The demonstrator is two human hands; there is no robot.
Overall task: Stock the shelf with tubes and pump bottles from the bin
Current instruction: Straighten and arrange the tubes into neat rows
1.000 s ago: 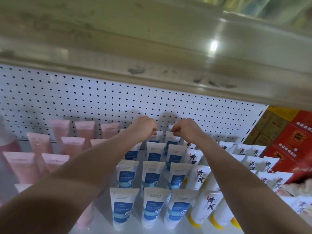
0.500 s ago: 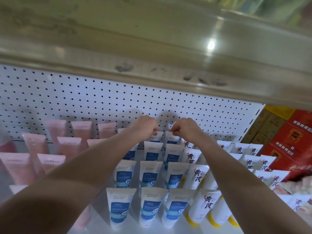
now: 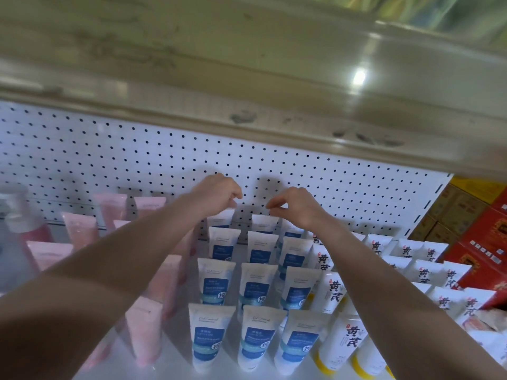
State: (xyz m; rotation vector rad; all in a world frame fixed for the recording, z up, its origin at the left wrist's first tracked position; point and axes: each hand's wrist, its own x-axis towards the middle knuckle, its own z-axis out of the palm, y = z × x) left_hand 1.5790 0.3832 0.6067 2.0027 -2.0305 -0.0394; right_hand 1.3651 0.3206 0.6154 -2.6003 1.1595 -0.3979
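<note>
At the back of the shelf (image 3: 175,360), against the pegboard (image 3: 109,160), the left hand (image 3: 219,194) and right hand (image 3: 297,207) hover just above the rearmost blue-and-white tubes (image 3: 264,222). Each grip is closed, fingers curled and apparently holding nothing, though the blur makes it hard to say whether a fingertip grazes a crimped top.

Stocking looks well advanced. The blue-and-white tubes stand cap-down in three files from front to back, with pink tubes (image 3: 142,330) to their left and yellow-capped white tubes (image 3: 340,344) to their right. A pink pump bottle (image 3: 24,223) shows dimly at the far left. The bin is out of view, so I cannot judge what remains in it.

The upper shelf (image 3: 247,78) overhangs low, and both forearms reach over the front rows, which could be knocked. Red cartons (image 3: 482,242) sit beyond the right end.
</note>
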